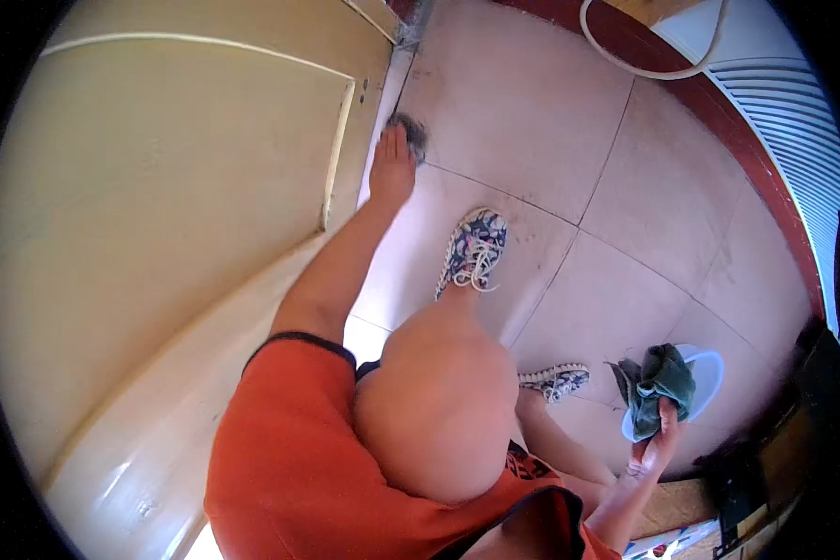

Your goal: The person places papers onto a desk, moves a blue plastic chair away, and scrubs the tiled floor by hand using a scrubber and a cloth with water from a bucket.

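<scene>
My left hand (394, 168) reaches down to the floor beside the door, its fingers pressed over a dark grey fuzzy wad (410, 138). The wad touches the tiles near the door's lower edge; whether it is steel wool or a rag I cannot tell. At the lower right, my right hand (661, 441) grips a pale plastic basin (708, 373) together with a dark green cloth (665, 381). The cloth lies bunched over the basin, with the thumb on it. Most of the right fingers are hidden underneath.
A cream door (187, 159) rises along the left. My patterned shoes (477, 250) stand on pinkish floor tiles (523, 103) with dark smudges. A white slatted appliance (775, 112) and a pale hose (644, 73) are at the upper right, by a dark red border (756, 140).
</scene>
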Demonstrator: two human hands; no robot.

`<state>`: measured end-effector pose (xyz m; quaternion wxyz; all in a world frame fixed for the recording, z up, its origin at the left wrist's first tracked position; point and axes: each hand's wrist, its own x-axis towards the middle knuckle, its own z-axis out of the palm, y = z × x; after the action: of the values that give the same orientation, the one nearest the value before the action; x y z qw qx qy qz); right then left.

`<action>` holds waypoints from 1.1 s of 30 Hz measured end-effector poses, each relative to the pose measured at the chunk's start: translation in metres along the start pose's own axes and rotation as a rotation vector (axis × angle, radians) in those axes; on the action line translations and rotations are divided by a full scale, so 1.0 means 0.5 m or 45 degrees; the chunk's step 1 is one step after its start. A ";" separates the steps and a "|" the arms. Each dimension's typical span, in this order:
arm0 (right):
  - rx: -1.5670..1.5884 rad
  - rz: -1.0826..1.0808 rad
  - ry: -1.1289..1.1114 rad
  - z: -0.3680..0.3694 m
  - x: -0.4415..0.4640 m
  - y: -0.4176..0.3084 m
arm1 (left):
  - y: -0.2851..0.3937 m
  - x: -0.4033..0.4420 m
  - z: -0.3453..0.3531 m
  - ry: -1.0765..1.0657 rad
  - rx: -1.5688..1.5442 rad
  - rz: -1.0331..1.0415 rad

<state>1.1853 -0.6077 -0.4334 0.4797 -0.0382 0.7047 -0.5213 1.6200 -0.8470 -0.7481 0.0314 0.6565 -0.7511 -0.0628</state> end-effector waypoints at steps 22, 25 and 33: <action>-0.189 0.009 -0.024 0.037 0.027 0.001 | 0.023 0.333 -0.072 -0.043 0.486 0.010; -0.150 -0.026 0.005 0.049 0.013 -0.007 | 0.029 0.278 -0.121 -0.222 0.267 0.041; -0.223 -0.045 0.019 0.039 0.015 -0.005 | -0.015 0.288 -0.051 0.056 0.353 0.080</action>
<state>1.1940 -0.6265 -0.4364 0.4600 -0.0886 0.7503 -0.4664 1.6111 -0.9921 -0.7290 -0.0414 0.6320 -0.7718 0.0570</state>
